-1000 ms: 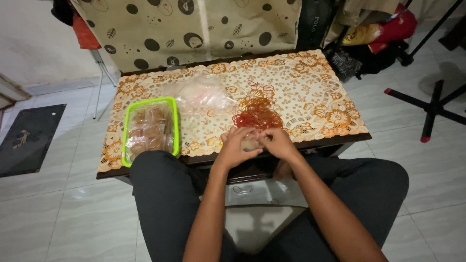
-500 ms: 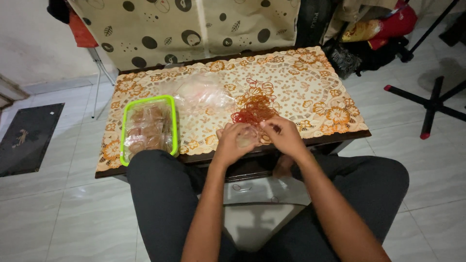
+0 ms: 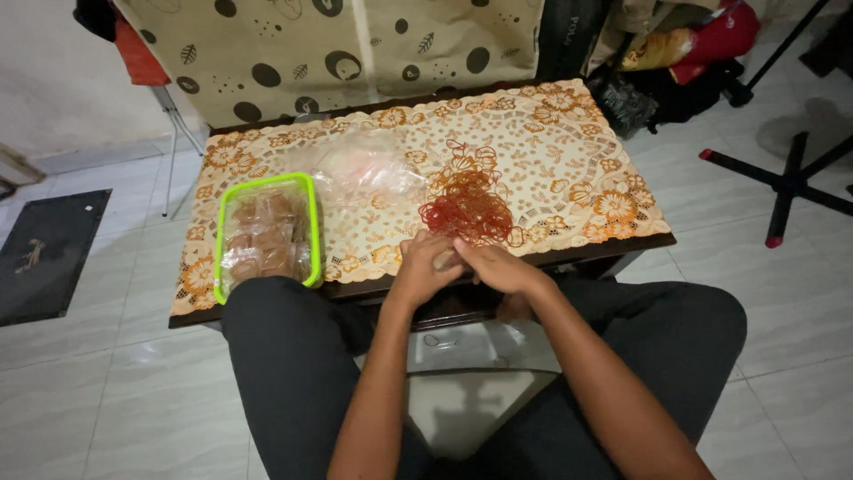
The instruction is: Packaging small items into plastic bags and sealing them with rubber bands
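Change since earlier frame: both hands have drawn closer together at the near edge of the surface; the right hand (image 3: 498,267) now overlaps the fingers of the left hand (image 3: 425,267), where half a second ago they stood slightly apart.
Item in hand: small clear plastic packet (image 3: 447,260), mostly hidden between the two hands; its contents cannot be made out.
Left grip: fingers curled and closed on the packet from the left side.
Right grip: fingers pressed down together over the packet; whether a band is pinched in them cannot be told.
Band supply: loose heap of red-orange rubber bands (image 3: 466,212), lying on the surface just beyond the hands, some stray loops spread farther back.
Bag supply: crumpled pile of clear plastic bags (image 3: 360,172), left of the bands, behind the container.
Output store: rectangular clear plastic container with lime-green rim (image 3: 310,227), at the left near corner, holding several brownish filled packets.
Progress, judged: a good number of packets are already stored; one is being worked; many bands and bags remain, so much appears left.
Surface: low dark wooden table under a cream lace cloth with orange flowers (image 3: 577,169).
Edges: hands work at the front lip, above the knees; the container overhangs toward the left knee.
Open room: right half of the cloth is bare; a black stand leg (image 3: 782,191) stands well apart on the tiled floor.
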